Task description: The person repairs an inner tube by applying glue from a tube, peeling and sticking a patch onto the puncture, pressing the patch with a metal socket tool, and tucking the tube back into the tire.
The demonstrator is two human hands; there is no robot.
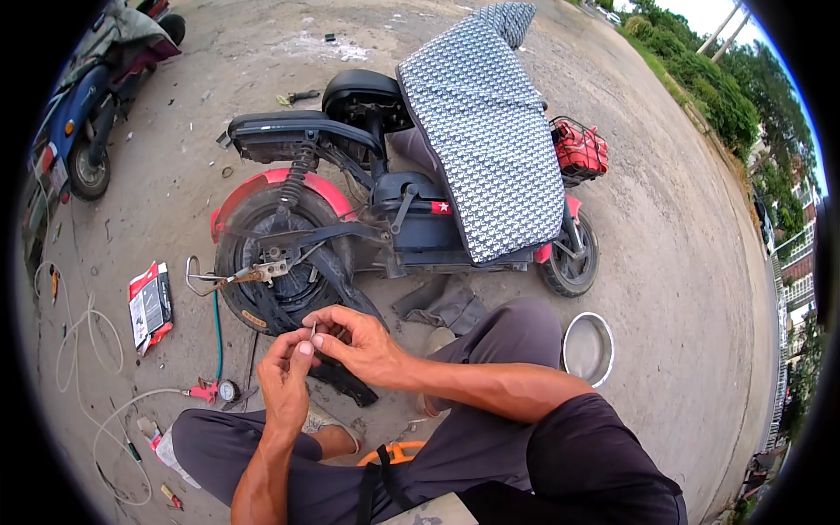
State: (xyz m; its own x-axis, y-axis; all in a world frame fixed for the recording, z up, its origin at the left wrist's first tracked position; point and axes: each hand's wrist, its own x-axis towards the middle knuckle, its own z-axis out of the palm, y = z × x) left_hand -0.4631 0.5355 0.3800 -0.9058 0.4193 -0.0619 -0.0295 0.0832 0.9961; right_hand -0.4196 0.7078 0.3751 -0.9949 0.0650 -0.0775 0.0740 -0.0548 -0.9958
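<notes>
Both my hands meet fingertip to fingertip in front of the rear wheel of a scooter. My left hand [285, 376] pinches a small thin object [313, 330], too small to name. From the right, my right hand [360, 346] closes its thumb and fingers on the same small piece. Just beyond them is the rear wheel [236, 262] with its black tyre, and a dark strip of rubber hangs below it. The scooter [420, 229] has a red rear fender [254, 194] and a patterned grey-white cover [490, 131] over its front.
On the ground at left lie a red and white package [150, 306], a clear hose [83, 385] and a pressure gauge [228, 390]. A round metal basin [589, 350] sits at right. Dark cloth [440, 303] lies under the scooter. Another scooter [87, 131] stands at upper left.
</notes>
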